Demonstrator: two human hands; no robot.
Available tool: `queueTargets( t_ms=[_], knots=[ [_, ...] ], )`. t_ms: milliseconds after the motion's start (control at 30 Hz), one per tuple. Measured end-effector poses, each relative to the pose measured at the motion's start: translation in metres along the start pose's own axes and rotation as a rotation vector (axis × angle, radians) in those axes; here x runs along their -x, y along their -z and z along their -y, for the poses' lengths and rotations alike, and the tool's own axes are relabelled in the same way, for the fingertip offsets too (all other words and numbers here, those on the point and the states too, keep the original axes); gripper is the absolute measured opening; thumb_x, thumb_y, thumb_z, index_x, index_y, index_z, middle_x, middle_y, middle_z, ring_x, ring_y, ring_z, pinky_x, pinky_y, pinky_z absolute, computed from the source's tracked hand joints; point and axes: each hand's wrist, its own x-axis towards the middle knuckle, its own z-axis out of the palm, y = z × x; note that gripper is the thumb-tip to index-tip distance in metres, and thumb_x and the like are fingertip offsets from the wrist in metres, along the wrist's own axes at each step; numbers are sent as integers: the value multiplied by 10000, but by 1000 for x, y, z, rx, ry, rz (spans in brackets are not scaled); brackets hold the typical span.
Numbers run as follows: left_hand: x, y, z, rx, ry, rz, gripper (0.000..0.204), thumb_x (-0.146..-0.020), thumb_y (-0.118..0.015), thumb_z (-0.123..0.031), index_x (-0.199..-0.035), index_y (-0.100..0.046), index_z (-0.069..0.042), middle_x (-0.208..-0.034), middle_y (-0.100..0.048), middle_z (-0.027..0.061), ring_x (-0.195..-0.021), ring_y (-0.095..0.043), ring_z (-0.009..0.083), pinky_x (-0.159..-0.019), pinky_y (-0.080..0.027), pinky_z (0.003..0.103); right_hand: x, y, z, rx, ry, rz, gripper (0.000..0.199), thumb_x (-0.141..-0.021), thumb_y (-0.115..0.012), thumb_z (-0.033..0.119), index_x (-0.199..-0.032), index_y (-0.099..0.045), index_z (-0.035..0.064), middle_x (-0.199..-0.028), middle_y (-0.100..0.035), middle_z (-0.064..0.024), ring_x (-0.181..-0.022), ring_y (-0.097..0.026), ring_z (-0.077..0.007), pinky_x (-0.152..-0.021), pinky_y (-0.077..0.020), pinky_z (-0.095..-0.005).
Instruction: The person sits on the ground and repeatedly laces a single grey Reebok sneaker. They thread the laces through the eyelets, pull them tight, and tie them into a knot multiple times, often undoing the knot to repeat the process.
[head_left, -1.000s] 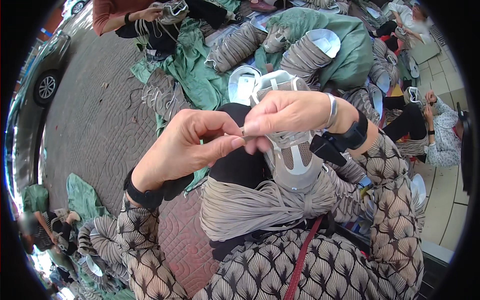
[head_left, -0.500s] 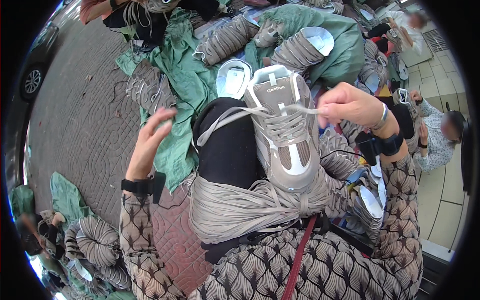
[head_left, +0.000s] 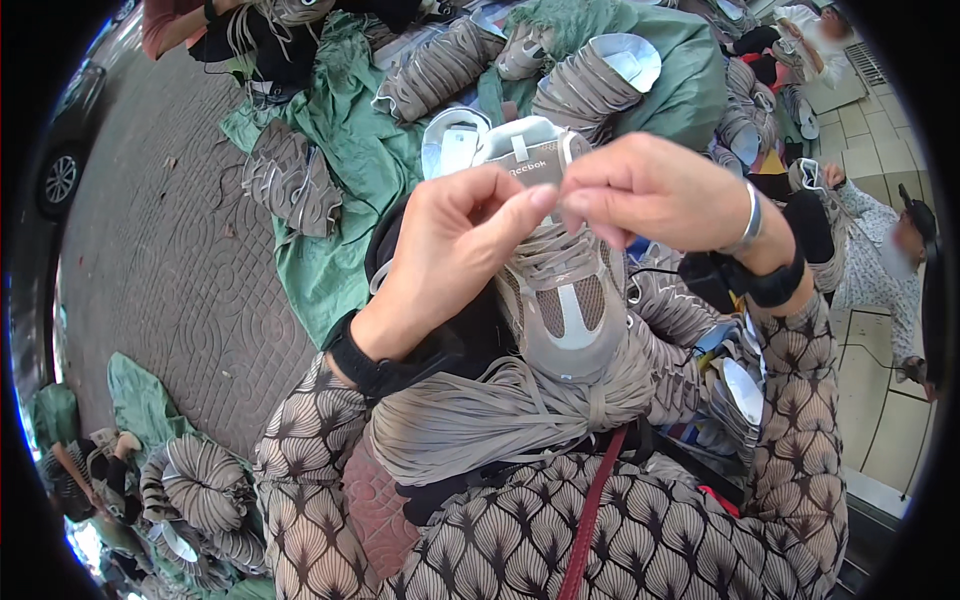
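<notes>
A grey-beige sneaker (head_left: 572, 335) with white trim rests on my lap beside my black-clad leg, toe toward me. Its flat grey shoelace (head_left: 548, 258) runs criss-cross over the tongue. Above the tongue my two hands almost meet. My right hand (head_left: 665, 195) is closed in a pinch on the lace, though the lace is mostly hidden behind the fingers. Thumb and forefinger of my left hand (head_left: 450, 240) are drawn together near it; what they hold, if anything, I cannot make out. Across my lap lies a thick tied bundle of grey laces (head_left: 475, 425).
Stacked grey shoe uppers (head_left: 440, 75) lie ahead on green sheeting (head_left: 345, 150), with more uppers (head_left: 292, 180) at left. Another pile (head_left: 735, 395) sits beside my right forearm. Other people (head_left: 885, 250) sit at right, far ahead and lower left. A car (head_left: 65, 165) stands at far left.
My left hand has come in from the left, its spread fingers closing beside my right hand over the shoe. My right hand has shifted left. The loose lace over my leg is now covered.
</notes>
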Motion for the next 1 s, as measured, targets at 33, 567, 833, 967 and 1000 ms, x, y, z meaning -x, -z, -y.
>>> queueTargets(
  t_ms=[33,567,833,967,1000],
  knots=[
    [2,2,2,40,88,30,203,-961,-693,-213,-1001,-631,-24,-911,-607,-57,-689,-490,-13,-588,-367,161,2,-5,-6,-58,72,-15,263,-968,-524,175,-803,-635,1,-591,-588,-21,-525,-555,-104,-514,-442,-279],
    [8,-15,29,-589,-205,-290,113,-826,-753,-82,-878,-676,-18,-773,-645,75,-679,-635,188,-621,-489,294,28,-62,-43,-744,-161,-203,519,-1009,-539,188,-1431,-393,-77,-843,-680,-84,-671,-635,-93,-509,-524,-213],
    [1,-14,20,-806,-179,-209,82,-825,-698,-126,-843,-668,-52,-788,-643,97,-710,-649,286,-616,-496,381,25,-73,-55,-1233,-66,-180,517,-1006,-531,164,-1428,-359,-78,-840,-665,-115,-573,-612,-124,-470,-543,-246],
    [-9,-7,18,-612,-184,-120,70,-826,-720,-83,-866,-684,-39,-780,-649,97,-689,-648,237,-629,-493,330,22,-78,-69,-1388,15,-209,433,-1022,-492,161,-1392,-422,-54,-820,-635,-87,-583,-618,-115,-472,-554,-252],
    [-13,-5,19,-516,-106,-89,79,-822,-729,-90,-868,-687,-41,-782,-653,95,-691,-650,236,-630,-492,324,23,-79,-71,-1385,54,-213,430,-1022,-493,156,-1394,-424,-48,-824,-638,-87,-587,-619,-113,-472,-552,-250]
  ],
)
